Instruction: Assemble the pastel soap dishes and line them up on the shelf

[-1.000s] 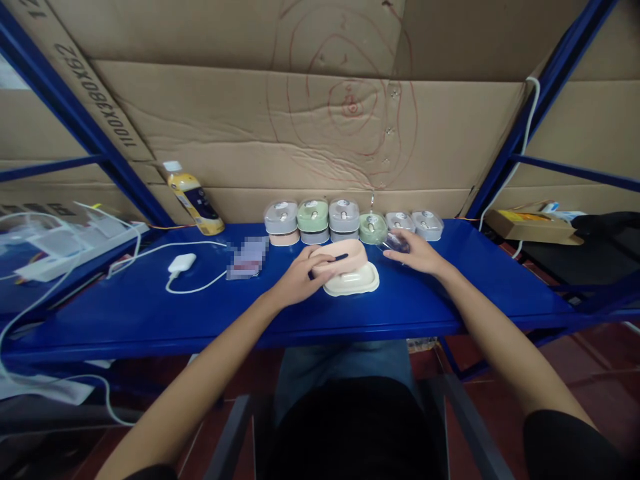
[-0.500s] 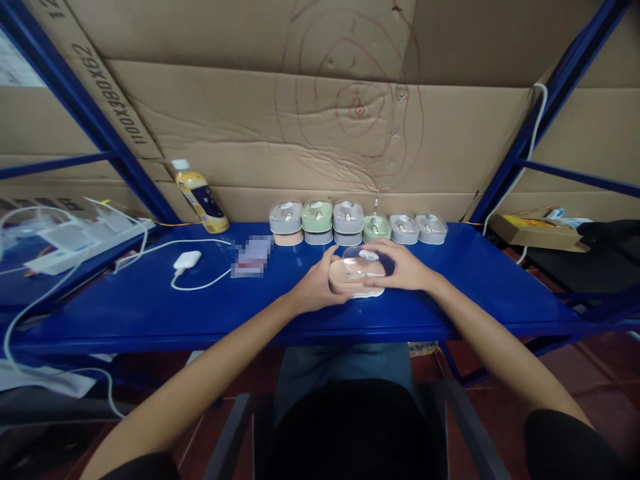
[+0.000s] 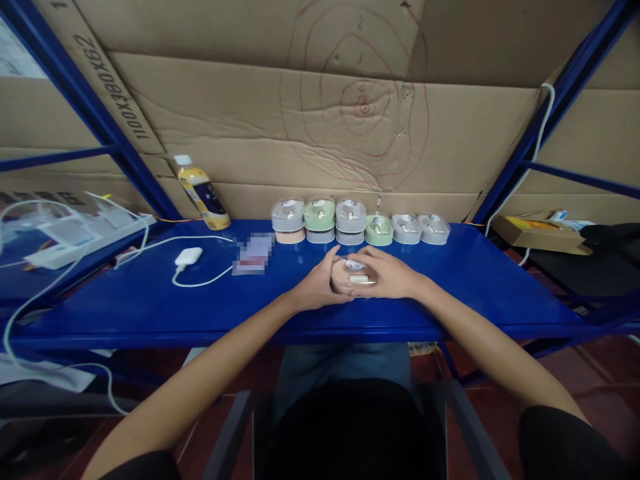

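On the blue table, my left hand curves around the left side of a small peach container with rounded corners. My right hand grips the same container from the right, thumb at the front and fingers at the back. A clear lid covers its top, bearing a white oval label and a pale bar-shaped piece. My fingers hide the container's sides. Behind my hands stand similar lidded containers in a row: grey ones, green ones and a peach one, some stacked two high.
To the left stands a yellow drink bottle. A white charger with a cable lies near a blurred-out flat item. Cardboard backs the table between blue posts. An open cardboard box is at right.
The clear lid, earlier tilted and shifted right over the peach container, now lies flat on it. My right hand has moved left, closer to my left hand.
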Tool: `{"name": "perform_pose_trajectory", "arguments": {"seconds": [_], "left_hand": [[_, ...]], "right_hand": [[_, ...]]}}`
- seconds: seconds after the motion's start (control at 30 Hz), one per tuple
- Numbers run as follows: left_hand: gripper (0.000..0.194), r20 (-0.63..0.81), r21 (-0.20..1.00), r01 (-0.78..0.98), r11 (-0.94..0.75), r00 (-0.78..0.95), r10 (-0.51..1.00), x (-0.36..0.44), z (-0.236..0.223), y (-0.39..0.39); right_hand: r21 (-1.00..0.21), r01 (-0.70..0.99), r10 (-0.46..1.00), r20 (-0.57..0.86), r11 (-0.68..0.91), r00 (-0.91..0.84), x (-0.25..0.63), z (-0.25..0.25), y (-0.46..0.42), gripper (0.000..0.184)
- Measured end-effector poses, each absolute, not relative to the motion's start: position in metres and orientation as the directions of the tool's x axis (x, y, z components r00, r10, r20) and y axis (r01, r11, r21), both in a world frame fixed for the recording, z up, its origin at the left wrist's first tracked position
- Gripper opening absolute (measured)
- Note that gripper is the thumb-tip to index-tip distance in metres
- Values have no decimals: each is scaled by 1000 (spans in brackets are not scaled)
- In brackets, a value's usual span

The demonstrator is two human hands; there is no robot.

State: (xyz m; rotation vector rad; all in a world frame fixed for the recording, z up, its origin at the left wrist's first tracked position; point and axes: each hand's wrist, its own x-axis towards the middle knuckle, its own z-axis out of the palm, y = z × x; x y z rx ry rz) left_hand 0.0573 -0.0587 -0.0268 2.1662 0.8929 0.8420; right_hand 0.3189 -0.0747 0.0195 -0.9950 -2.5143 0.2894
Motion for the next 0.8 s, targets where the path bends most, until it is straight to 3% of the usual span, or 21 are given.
{"name": "perform_pose_trajectory", "arguments": {"seconds": [0.17,0.33,0.43,0.5,0.57,0.67,0.8], "left_hand": [[130,315,737,354,-575,573,756,55,-22,-63],[130,416,721,258,-644,582,699,53,-21,-65],[115,527,701,221,-678,481,701,53,-22,-64],[100,558,680,257,-686,425,713,54,-22,-63],[91,563,657,303,-690,412,717,56,-22,-63],[85,558,619,353,-701,431,709,59,-22,-63],[81,550,582,404,-706,443,707,59,-24,-61]], "right_hand": [[-358,551,645,246,754,-723,335,18,-82,113],[-402,523,651,325,752,-686,354,13,-91,102],[-352,592,684,463,725,-564,380,22,-87,97],[-325,728,740,568,603,-359,406,33,-73,99],[-372,857,769,637,357,-44,435,45,-50,104],[-498,865,729,566,-69,385,469,57,-9,103],[-462,826,739,423,-322,524,479,55,29,91]]}}
